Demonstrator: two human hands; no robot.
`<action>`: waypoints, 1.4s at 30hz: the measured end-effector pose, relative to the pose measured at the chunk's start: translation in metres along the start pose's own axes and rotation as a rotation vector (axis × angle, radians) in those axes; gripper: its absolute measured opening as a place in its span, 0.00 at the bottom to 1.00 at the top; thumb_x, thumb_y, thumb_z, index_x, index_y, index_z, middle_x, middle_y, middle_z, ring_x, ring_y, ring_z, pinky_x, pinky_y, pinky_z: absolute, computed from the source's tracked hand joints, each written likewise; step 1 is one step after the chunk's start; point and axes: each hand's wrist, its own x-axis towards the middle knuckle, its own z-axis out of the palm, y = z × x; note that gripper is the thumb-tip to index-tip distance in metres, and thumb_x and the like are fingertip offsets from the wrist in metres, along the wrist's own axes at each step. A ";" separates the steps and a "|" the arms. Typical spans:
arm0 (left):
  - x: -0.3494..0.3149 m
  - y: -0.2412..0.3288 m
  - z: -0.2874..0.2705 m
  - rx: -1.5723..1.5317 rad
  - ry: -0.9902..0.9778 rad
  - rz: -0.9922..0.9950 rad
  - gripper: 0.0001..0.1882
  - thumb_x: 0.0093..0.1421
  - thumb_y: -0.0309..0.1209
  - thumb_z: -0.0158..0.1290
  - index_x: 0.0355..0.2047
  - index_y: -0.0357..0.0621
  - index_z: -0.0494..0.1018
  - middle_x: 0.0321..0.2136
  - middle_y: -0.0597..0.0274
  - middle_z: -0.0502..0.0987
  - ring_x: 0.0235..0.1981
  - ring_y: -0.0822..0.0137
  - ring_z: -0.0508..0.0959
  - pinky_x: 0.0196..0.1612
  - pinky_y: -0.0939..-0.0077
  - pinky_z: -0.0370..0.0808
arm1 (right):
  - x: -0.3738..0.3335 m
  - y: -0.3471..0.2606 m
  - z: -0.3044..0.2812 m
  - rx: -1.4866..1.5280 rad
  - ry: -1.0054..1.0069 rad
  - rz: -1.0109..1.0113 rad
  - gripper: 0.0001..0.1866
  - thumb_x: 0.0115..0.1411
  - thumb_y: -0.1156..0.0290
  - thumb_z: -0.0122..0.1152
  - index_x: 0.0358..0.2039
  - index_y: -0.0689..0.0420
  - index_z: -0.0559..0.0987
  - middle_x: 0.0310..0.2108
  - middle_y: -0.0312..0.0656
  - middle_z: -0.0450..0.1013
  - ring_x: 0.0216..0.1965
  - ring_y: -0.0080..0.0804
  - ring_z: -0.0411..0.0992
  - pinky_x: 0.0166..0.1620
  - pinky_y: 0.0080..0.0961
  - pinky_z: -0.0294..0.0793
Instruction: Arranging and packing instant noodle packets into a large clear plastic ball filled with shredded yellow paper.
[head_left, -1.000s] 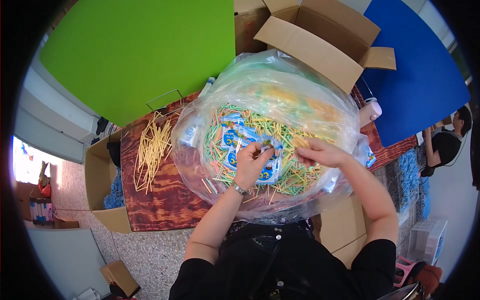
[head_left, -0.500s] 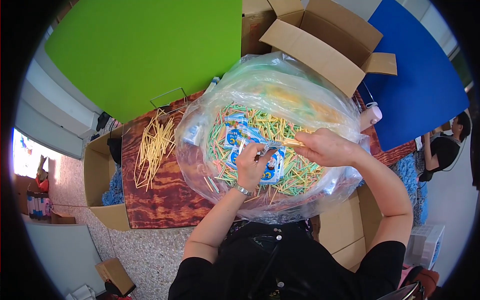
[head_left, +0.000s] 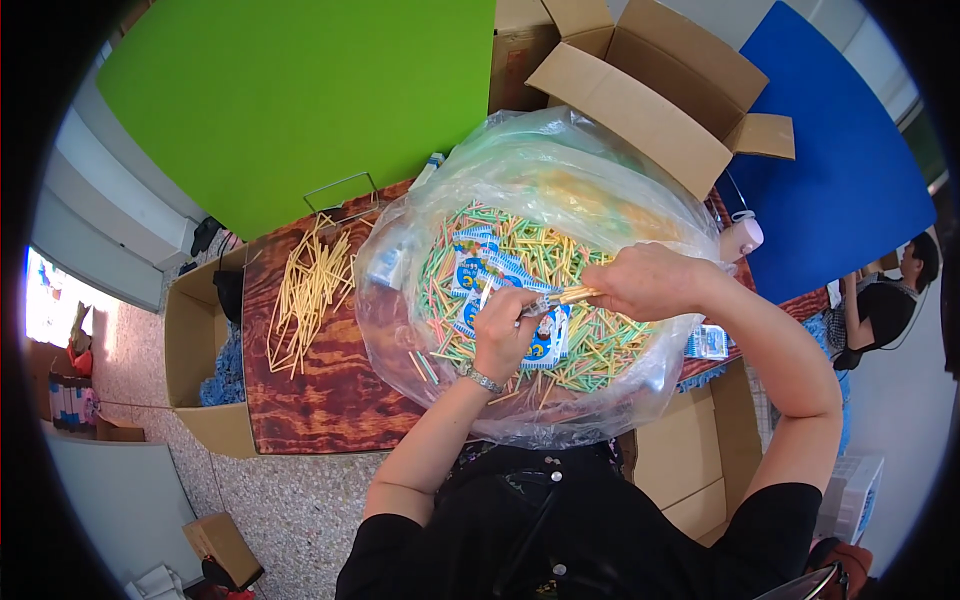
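Note:
Over a big clear plastic bag [head_left: 390, 352], my left hand [head_left: 502, 325] pinches a small silvery packet [head_left: 546, 303]. My right hand [head_left: 645, 283] is closed round a short bunch of yellow sticks [head_left: 574, 295], whose ends meet the packet's mouth; how far inside they reach is hard to see. Thin pastel sticks [head_left: 600, 352] in green, pink and yellow fill the bag. On top of them, just beyond and below my left hand, lie several blue-and-white printed packets [head_left: 470, 272].
A heap of loose yellow sticks [head_left: 312, 300] lies on the red-brown table [head_left: 330, 415] at left. Behind stand green [head_left: 290, 100] and blue [head_left: 830, 170] boards and an open carton [head_left: 640, 100]. Another person [head_left: 890, 300] sits at far right. More blue-and-white packets [head_left: 708, 342] lie beside the bag.
My right hand has moved slightly left, bringing the yellow sticks closer to the packet's mouth. At the bag's right side, blue-and-white packets have come into sight.

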 end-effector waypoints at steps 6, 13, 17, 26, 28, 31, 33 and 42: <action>-0.005 0.000 -0.002 -0.006 -0.048 0.015 0.15 0.44 0.17 0.60 0.35 0.40 0.76 0.30 0.57 0.78 0.31 0.58 0.78 0.33 0.69 0.75 | 0.004 -0.015 -0.007 -0.183 -0.074 0.065 0.08 0.57 0.69 0.54 0.35 0.57 0.77 0.29 0.48 0.77 0.35 0.48 0.77 0.35 0.43 0.74; 0.001 0.006 0.002 0.063 -0.064 0.150 0.20 0.45 0.18 0.60 0.41 0.41 0.76 0.34 0.56 0.79 0.34 0.57 0.79 0.37 0.68 0.76 | 0.020 -0.025 -0.019 -0.357 -0.165 0.063 0.10 0.56 0.68 0.58 0.35 0.60 0.77 0.29 0.50 0.78 0.33 0.49 0.77 0.35 0.38 0.76; -0.002 0.000 0.003 -0.019 -0.044 0.025 0.17 0.50 0.19 0.60 0.42 0.41 0.77 0.34 0.56 0.79 0.33 0.60 0.80 0.35 0.71 0.76 | 0.017 -0.026 -0.030 -0.271 -0.021 0.002 0.12 0.56 0.66 0.61 0.36 0.60 0.78 0.29 0.50 0.78 0.35 0.49 0.77 0.36 0.38 0.76; -0.002 -0.011 -0.004 -0.246 -0.103 -0.171 0.15 0.57 0.19 0.55 0.45 0.39 0.76 0.34 0.57 0.79 0.30 0.70 0.80 0.32 0.79 0.77 | 0.019 0.007 0.018 0.058 0.553 -0.189 0.19 0.54 0.66 0.65 0.46 0.55 0.74 0.28 0.46 0.74 0.30 0.51 0.74 0.35 0.41 0.73; -0.001 -0.008 -0.007 -0.269 -0.097 -0.193 0.15 0.57 0.19 0.54 0.45 0.38 0.76 0.35 0.56 0.79 0.32 0.69 0.80 0.34 0.78 0.77 | 0.025 0.004 0.035 0.127 0.615 -0.226 0.20 0.54 0.67 0.65 0.48 0.54 0.74 0.29 0.45 0.74 0.29 0.49 0.74 0.35 0.38 0.74; -0.001 -0.010 -0.010 -0.186 -0.124 -0.103 0.12 0.56 0.21 0.56 0.41 0.37 0.76 0.37 0.52 0.77 0.37 0.58 0.79 0.38 0.72 0.74 | 0.040 -0.010 0.054 0.205 0.757 -0.270 0.16 0.53 0.72 0.65 0.45 0.54 0.78 0.30 0.45 0.76 0.29 0.42 0.76 0.30 0.31 0.76; -0.007 -0.009 -0.024 -0.119 -0.168 -0.140 0.10 0.56 0.21 0.56 0.40 0.37 0.76 0.35 0.53 0.77 0.34 0.58 0.78 0.36 0.72 0.74 | 0.048 -0.012 0.067 0.270 0.781 -0.269 0.16 0.54 0.72 0.64 0.44 0.54 0.78 0.29 0.44 0.76 0.27 0.41 0.76 0.30 0.31 0.75; -0.057 -0.073 -0.076 0.180 -0.250 -0.525 0.07 0.57 0.29 0.58 0.30 0.36 0.75 0.23 0.59 0.74 0.25 0.69 0.75 0.29 0.75 0.70 | 0.132 -0.003 0.149 0.380 0.754 -0.045 0.12 0.57 0.69 0.61 0.42 0.55 0.76 0.31 0.45 0.76 0.29 0.45 0.76 0.33 0.37 0.75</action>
